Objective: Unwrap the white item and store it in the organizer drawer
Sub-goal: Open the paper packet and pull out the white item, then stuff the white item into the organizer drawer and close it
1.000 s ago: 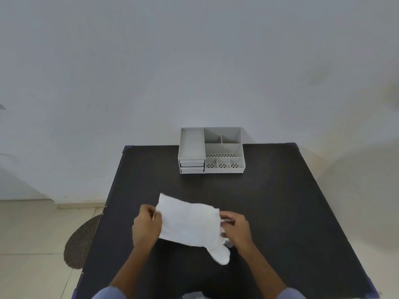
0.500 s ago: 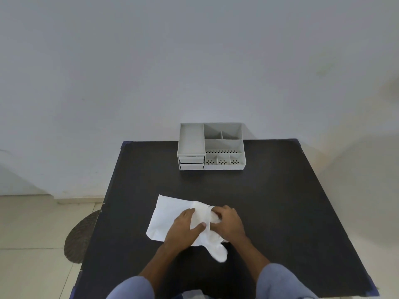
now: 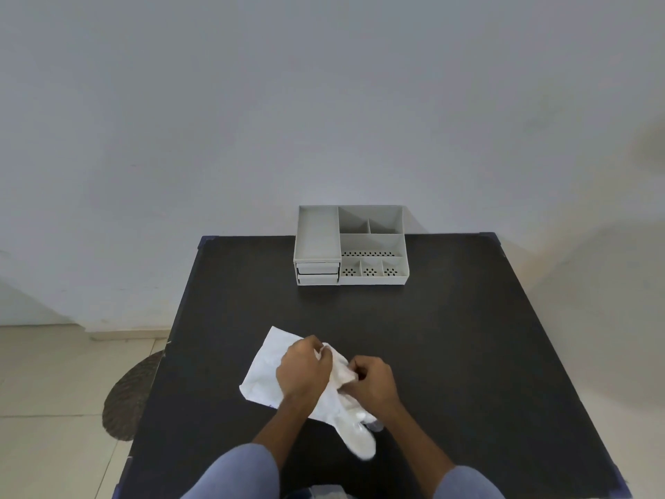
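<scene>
Near the tabletop's [image 3: 467, 336] 6 o'clock edge, the left hand [image 3: 302, 372] and right hand [image 3: 374, 385] each have a grip pinched on the white item [image 3: 340, 376], which sits half out of its flat white wrapper [image 3: 264, 369]. Unwrapping looks about midway; the organizer [image 3: 351, 246] waits well apart at 12 o'clock, its two drawers [image 3: 317, 273] closed, so opening one and stowing the item remain

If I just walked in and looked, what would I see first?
You'd first see two hands, the left hand and the right hand, both gripping a crumpled white wrapper at the near middle of a black table. Next you'd spot the grey organizer at the table's far edge by the wall, with its two small drawers shut.
</scene>
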